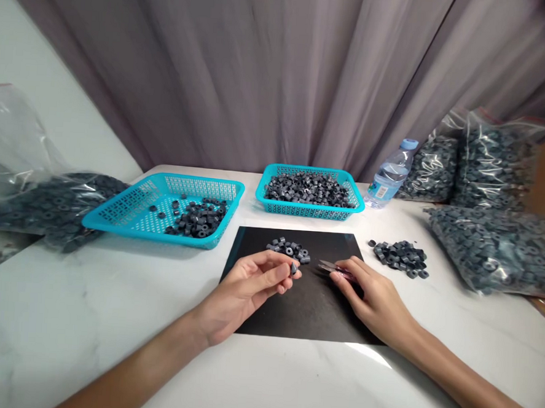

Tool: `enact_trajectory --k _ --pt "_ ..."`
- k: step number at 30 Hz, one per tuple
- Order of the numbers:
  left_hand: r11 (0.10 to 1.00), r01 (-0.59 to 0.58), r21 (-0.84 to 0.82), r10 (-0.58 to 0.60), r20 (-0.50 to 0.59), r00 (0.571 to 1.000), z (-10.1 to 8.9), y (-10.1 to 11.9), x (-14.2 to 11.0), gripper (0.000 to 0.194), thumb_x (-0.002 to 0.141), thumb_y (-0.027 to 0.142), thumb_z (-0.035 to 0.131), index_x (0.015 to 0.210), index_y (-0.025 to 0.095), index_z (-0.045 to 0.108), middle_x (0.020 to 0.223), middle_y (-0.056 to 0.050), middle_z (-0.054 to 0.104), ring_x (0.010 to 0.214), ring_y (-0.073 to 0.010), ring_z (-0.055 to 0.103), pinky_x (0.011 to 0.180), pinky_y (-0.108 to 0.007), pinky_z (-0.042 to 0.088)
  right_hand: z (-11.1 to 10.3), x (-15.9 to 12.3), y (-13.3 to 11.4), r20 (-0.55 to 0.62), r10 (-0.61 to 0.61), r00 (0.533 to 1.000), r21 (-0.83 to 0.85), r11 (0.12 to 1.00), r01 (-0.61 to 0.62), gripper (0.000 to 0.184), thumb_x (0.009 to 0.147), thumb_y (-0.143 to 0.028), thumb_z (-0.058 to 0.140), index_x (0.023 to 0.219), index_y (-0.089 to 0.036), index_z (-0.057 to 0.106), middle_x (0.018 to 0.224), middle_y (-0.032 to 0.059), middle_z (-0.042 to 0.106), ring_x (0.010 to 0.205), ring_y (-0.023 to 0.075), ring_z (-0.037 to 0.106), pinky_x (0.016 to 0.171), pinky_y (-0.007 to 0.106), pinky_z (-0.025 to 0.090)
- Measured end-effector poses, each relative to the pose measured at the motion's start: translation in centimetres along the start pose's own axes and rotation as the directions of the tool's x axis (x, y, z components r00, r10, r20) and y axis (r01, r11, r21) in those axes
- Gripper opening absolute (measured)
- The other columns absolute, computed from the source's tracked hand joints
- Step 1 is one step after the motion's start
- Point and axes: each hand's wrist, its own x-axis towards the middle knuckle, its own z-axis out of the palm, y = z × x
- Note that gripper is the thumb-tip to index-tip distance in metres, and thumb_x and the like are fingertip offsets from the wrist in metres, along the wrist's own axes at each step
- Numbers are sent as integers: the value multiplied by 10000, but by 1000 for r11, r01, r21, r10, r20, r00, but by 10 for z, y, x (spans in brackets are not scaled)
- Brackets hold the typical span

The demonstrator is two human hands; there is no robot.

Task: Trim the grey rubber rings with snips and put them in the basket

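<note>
Metal blades [328, 266] gleam on the snips [347, 276] at right, beside a small grey piece [293, 268] that, like the grey rings [289, 250] nearby, looks like smooth plastic with a dull sheen. Beneath lies a smooth, mostly matt black mat [275, 318]. Glossy perforated plastic forms the left basket [200, 180] and far basket [309, 208]. Crinkled clear film shines on the left bag [21, 152] and right bag [500, 249]; the bottle [393, 168] is clear plastic. The marble-veined table [289, 383] looks polished; a matt cloth curtain [238, 72] hangs beyond.
</note>
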Motion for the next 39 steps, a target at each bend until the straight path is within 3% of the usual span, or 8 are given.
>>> enact_trajectory --k 5,15,23,27,30,34,36,39 --pt "992 76 -101 -82 -55 995 1 -2 3 169 838 256 825 876 141 708 875 -45 736 725 -60 635 748 -137 546 1 1 -1 -7 -24 1000 -15 1000 24 242 1079 -403 410 1074 -229 579 947 44 649 816 207 677 724 334 510" --pt "983 72 -166 -82 -55 995 2 -4 1 193 818 196 841 976 142 744 838 -31 700 705 -47 608 733 -118 536 3 1 -1 -19 -59 998 -50 997 58 231 1081 -381 404 1065 -224 573 932 48 634 810 209 673 700 333 507" --pt "994 20 -110 -21 -8 1000 -1 -5 3 194 866 208 793 1047 137 789 877 -47 719 752 -56 630 770 -108 546 4 0 -1 -6 -58 998 -44 997 57 222 1082 -375 403 1083 -227 568 942 51 629 830 218 671 712 347 513" --pt "991 -69 -113 56 -114 992 0 0 3 165 949 127 669 1075 122 775 916 -66 737 782 -76 670 774 -130 582 6 0 -1 2 -53 999 -43 998 53 225 1083 -381 396 1083 -230 563 950 50 627 830 219 673 713 356 518" --pt "959 -236 -159 166 -358 919 -5 14 8 231 982 25 547 1020 93 764 942 -81 746 816 -87 712 776 -127 602 6 0 -1 4 -43 999 -30 999 43 221 1084 -383 396 1078 -233 560 967 50 634 843 219 677 721 360 524" --pt "867 -478 -137 297 -628 719 -21 45 12 268 1011 -5 444 1054 52 703 977 -107 741 817 -79 739 766 -94 596 7 0 -1 -1 -42 999 -25 999 42 223 1085 -384 391 1078 -236 557 969 55 640 838 217 679 719 355 526" --pt "835 -539 -113 329 -683 652 -28 57 11 265 1052 101 439 1254 68 608 1058 -137 739 898 -104 757 792 -114 598 7 0 -1 -1 -52 999 -33 998 52 224 1085 -386 389 1077 -235 554 961 56 641 836 220 682 711 353 526" --pt "813 -581 -31 421 -657 625 -31 65 6 513 1075 378 425 1545 216 303 1184 -144 717 1011 -170 760 867 -226 608 7 0 -1 -7 -67 998 -37 997 67 216 1086 -385 388 1082 -236 545 963 53 644 846 220 689 711 351 528"
